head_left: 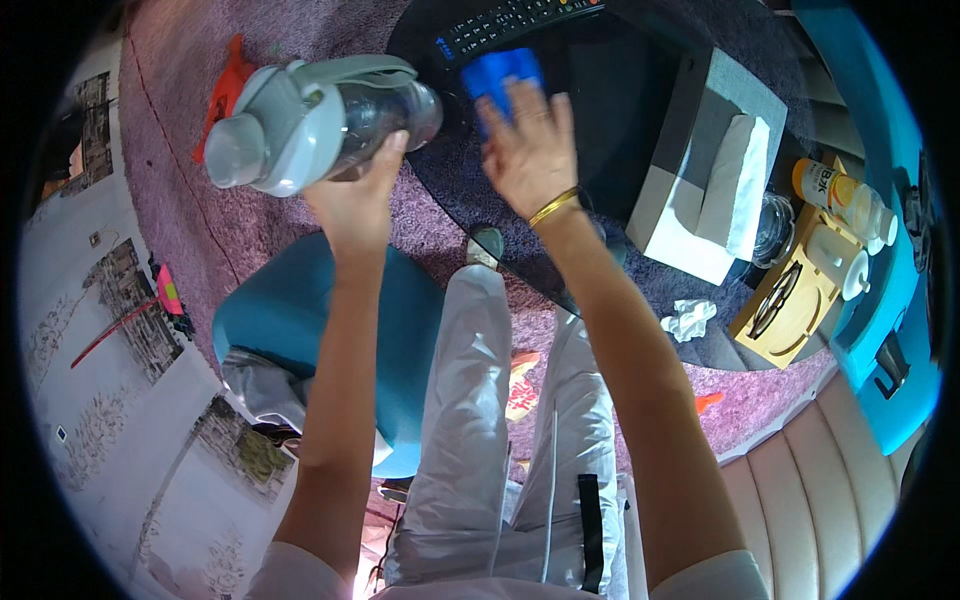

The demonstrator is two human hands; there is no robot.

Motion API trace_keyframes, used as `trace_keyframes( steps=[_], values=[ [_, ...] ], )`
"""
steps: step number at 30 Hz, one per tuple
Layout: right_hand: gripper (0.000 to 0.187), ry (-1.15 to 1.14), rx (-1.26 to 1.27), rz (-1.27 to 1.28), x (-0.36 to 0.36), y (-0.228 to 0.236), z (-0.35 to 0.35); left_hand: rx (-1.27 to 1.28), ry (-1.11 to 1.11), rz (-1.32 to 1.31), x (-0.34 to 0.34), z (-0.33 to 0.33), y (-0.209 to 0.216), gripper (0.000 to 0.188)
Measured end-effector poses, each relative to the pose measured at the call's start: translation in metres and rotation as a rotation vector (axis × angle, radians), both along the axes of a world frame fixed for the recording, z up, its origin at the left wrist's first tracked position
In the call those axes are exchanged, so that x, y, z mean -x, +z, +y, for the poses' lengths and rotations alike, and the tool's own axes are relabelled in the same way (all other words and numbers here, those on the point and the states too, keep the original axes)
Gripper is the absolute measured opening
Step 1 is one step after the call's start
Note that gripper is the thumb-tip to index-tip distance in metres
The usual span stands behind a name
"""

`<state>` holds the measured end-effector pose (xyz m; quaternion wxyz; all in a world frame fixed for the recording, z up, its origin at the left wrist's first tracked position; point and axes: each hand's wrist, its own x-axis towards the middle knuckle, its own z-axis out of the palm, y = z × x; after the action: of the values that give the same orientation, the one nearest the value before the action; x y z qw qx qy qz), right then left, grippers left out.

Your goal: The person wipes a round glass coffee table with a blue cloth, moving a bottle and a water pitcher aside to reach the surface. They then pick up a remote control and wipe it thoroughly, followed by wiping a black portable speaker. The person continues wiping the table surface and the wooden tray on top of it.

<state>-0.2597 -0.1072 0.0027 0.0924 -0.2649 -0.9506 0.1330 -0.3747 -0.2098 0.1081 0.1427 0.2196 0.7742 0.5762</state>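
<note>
A large clear water bottle (375,122) with a pale grey lid and carrying loop is tilted on its side in the air at the upper left. My left hand (360,195) is closed around its body from below, thumb on the near side. On the round black glass table, a blue cloth (503,72) lies partly under my right hand (530,150). That hand's fingers are stretched out and spread over the cloth, slightly blurred. A gold bracelet (553,207) circles my right wrist.
A black remote (510,22) lies beyond the cloth. To the right stand a tissue box (690,160), a crumpled tissue (689,320), a wooden tray (785,310) and a yellow-labelled bottle (835,192). A teal stool (300,290) is at left, near a red bag (228,88) on purple carpet.
</note>
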Motion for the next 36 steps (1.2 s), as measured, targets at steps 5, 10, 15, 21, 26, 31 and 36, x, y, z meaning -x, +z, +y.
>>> trace_keyframes(
  steps=[5, 10, 15, 21, 26, 31, 36],
  values=[
    [0.049, -0.528, -0.088, 0.113, -0.014, -0.011, 0.035, 0.092, -0.179, -0.135, -0.027, 0.01, -0.006, 0.041],
    [0.051, -0.416, 0.11, 0.1, -0.047, -0.008, -0.051, -0.072, -0.356, -0.166, -0.061, 0.035, -0.037, 0.036],
    [0.053, -0.121, 0.289, -0.068, -0.08, -0.008, -0.103, -0.045, -0.415, -0.053, -0.102, 0.06, -0.036, 0.082],
    [0.057, -0.22, 0.301, 0.023, -0.07, -0.001, -0.102, -0.101, -0.435, -0.06, -0.141, 0.074, -0.048, 0.086],
    [0.057, -0.214, 0.29, 0.009, -0.069, 0.002, -0.101, -0.108, -0.486, 0.028, -0.141, 0.078, -0.054, 0.083],
    [0.055, -0.235, 0.275, 0.037, -0.069, 0.0, -0.102, -0.083, -0.552, 0.104, -0.141, 0.078, -0.06, 0.086],
    [0.057, -0.2, 0.279, 0.025, -0.071, -0.004, -0.101, 0.008, -0.673, 0.152, -0.119, 0.07, -0.058, 0.104]
  ],
)
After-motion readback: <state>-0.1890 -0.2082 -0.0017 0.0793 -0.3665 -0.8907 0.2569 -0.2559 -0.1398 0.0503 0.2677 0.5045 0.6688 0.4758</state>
